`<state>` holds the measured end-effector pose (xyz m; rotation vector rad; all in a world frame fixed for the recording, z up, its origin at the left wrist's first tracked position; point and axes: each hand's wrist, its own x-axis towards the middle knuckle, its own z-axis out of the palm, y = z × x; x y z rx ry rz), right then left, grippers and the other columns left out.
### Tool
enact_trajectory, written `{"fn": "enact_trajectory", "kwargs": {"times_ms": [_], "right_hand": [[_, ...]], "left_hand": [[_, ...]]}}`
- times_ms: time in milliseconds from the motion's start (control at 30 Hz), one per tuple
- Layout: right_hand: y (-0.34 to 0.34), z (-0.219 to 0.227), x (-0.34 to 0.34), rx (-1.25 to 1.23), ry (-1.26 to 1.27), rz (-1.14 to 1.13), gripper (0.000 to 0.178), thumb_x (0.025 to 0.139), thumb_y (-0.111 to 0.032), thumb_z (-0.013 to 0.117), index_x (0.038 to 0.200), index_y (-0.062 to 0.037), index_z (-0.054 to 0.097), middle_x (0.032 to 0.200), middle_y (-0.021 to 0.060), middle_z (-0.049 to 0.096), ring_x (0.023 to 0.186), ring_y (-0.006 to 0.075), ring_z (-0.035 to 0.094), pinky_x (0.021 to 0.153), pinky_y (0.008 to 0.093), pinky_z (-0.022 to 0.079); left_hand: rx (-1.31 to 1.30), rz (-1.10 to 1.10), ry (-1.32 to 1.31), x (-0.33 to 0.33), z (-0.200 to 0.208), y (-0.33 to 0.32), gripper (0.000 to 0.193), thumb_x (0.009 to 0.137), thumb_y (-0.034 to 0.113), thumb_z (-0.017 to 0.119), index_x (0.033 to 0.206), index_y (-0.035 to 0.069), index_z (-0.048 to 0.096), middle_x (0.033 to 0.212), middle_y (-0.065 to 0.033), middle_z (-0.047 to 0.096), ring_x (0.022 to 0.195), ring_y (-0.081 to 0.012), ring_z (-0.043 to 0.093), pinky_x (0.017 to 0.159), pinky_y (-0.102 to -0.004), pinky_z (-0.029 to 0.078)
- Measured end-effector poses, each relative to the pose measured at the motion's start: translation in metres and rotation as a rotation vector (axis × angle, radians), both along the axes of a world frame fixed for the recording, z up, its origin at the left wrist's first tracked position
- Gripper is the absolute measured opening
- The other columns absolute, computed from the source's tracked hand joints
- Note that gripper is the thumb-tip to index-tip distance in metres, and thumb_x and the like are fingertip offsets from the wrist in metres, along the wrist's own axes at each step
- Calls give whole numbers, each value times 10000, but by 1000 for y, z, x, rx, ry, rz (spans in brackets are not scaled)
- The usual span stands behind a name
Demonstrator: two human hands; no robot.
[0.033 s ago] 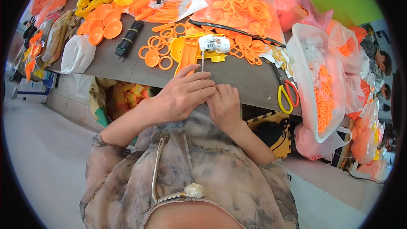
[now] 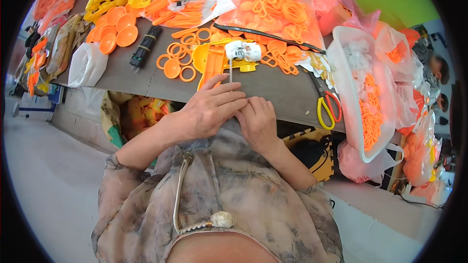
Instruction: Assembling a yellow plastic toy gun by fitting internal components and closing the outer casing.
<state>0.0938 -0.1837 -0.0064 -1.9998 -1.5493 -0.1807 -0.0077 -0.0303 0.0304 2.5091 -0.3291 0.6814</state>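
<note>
Little changes: the left hand [image 2: 207,109] and right hand [image 2: 258,122] stay narrowly curled together, grip hidden, slim silver metal rod [image 2: 231,71] just ahead.

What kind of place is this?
Probably a small workshop handling plastic parts. The table is crowded with loose orange cups and rings, a long translucent bin holds more orange pieces, and scissors lie near the edge.
</note>
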Motion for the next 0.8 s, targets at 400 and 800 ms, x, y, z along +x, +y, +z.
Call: {"fn": "enact_trajectory", "kwargs": {"times_ms": [400,800], "right_hand": [[-9,52,58,-50,575,67,70,788,-18,629,846,13,605,786,117,552,716,266,569,634,323,457],[-80,78,346,-339,250,-493,183,779,-138,616,859,23,655,748,103,640,661,183,622,632,311,506]], "left_hand": [[-58,-17,-140,47,-6,-1,173,667,56,731,809,28,637,748,-63,584,772,-223,575,838,-409,430],[-173,24,-104,59,-6,-12,156,669,14,715,799,29,629,724,-48,549,714,-218,535,715,-354,400]]}}
